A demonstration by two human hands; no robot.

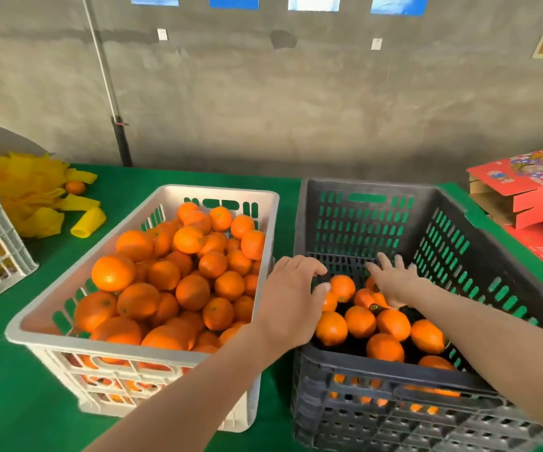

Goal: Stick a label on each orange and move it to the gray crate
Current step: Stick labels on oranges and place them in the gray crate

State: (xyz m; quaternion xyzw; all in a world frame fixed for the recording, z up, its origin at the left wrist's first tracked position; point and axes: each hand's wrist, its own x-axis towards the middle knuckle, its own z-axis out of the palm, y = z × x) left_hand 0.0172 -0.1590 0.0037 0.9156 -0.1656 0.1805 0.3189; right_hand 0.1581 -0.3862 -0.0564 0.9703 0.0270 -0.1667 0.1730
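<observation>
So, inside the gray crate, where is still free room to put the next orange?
The gray crate is bare along its far wall, beyond both hands. Its near half is crowded with oranges. The left hand and right hand sit mid-crate.

A: Dark gray slotted plastic crate (361,220), upright, open-topped. Contents?

B: Round glossy oranges (390,331) in a loose layer, piled toward its near end; far end bare. One there shows a small dark label (375,308).

A: Left of that crate?

B: White slotted plastic crate (162,199) just beside it, heaped with unlabeled oranges (178,282).
</observation>
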